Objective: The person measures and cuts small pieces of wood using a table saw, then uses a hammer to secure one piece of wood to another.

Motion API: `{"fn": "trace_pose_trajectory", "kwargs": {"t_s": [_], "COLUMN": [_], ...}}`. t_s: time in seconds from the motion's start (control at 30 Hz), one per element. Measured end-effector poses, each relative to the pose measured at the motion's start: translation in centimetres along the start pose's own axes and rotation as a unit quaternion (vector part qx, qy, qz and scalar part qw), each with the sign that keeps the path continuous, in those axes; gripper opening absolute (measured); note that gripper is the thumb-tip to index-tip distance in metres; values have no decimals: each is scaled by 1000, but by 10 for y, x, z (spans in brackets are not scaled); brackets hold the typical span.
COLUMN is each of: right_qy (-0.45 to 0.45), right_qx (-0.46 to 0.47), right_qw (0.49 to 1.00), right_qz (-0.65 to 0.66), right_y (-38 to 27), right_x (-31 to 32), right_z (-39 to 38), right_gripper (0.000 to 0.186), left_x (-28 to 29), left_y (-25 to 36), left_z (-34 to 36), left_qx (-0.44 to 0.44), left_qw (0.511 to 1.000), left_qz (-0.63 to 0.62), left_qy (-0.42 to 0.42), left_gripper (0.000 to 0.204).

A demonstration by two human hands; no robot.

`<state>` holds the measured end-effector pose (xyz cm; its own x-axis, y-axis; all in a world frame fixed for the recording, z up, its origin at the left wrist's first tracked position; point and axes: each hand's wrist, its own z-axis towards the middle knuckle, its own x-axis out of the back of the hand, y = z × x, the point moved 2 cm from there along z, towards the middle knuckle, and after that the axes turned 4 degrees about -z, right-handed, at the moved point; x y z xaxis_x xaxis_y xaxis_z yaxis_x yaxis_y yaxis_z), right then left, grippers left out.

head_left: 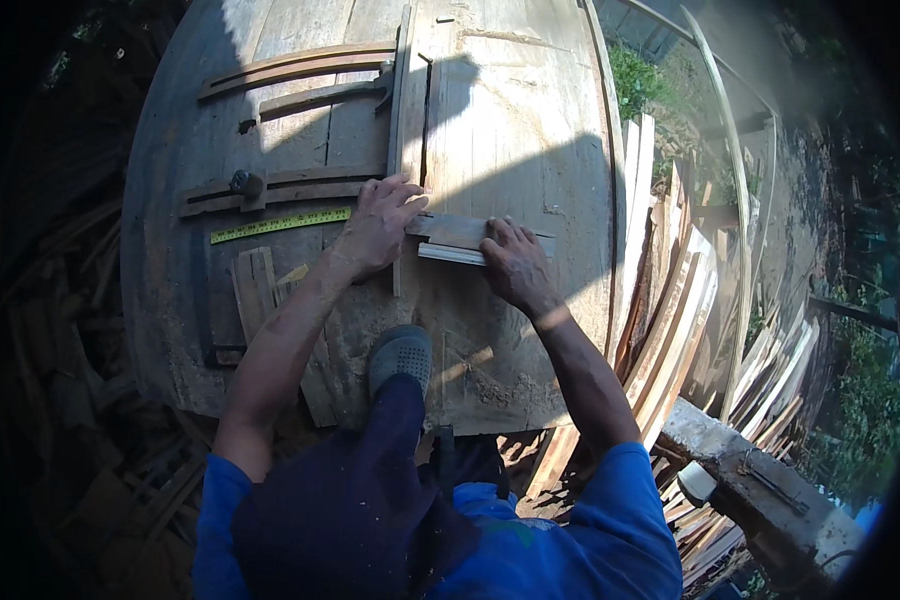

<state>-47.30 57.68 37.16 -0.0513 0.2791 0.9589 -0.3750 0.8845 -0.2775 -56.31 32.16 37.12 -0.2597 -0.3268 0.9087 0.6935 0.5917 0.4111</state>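
A short wooden board (460, 231) lies crosswise on the worn wooden tabletop (530, 350), with a pale-edged strip (450, 254) along its near side. My right hand (515, 262) is closed over the right part of the board, fingers bent across it. At the board's left end my left hand (378, 225) has its fingers curled over a long upright-running wooden batten (402, 130) and onto the board's tip. Just left of that hand a yellow measuring strip (280, 225) lies flat. My left thumb is mostly hidden.
Left of the batten lie wooden strips (300, 68) and a dark cylindrical piece (245, 183). My shoed foot (400, 360) rests on the tabletop's near part. Long timber offcuts (670, 330) lean and pile at the right; more scrap (80, 380) lies at the left.
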Motion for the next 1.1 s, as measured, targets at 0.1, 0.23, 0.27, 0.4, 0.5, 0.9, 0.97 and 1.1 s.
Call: {"fn": "trace_pose_trajectory", "kwargs": {"t_s": [0.1,0.23,0.27,0.4,0.5,0.9,0.97,1.1], "right_qy": [7,-4,-3,0,-43,-73,-90,-58], "right_qx": [11,0,-2,30,20,6,2,6], "right_qw": [1000,999,1000,999,999,997,996,998], "right_qz": [-7,-31,-24,-24,-9,-31,8,6], "right_y": [0,-6,-6,-4,-1,24,24,13], "right_x": [2,-1,-1,2,0,-5,-7,-8], "right_z": [13,33,37,49,50,43,47,48], "right_gripper": [12,13,13,13,14,47,43,26], "left_x": [6,10,10,5,-3,1,0,0], "left_y": [2,9,11,13,13,23,26,36], "left_z": [1,0,1,8,6,10,14,23], "left_qx": [7,29,35,45,63,97,95,91], "left_qw": [999,998,998,994,995,991,989,977], "left_qz": [-31,2,14,51,53,81,106,173], "left_qy": [-16,-61,-56,-84,-60,-45,-41,-80], "left_gripper": [63,69,71,70,65,54,48,31]}}
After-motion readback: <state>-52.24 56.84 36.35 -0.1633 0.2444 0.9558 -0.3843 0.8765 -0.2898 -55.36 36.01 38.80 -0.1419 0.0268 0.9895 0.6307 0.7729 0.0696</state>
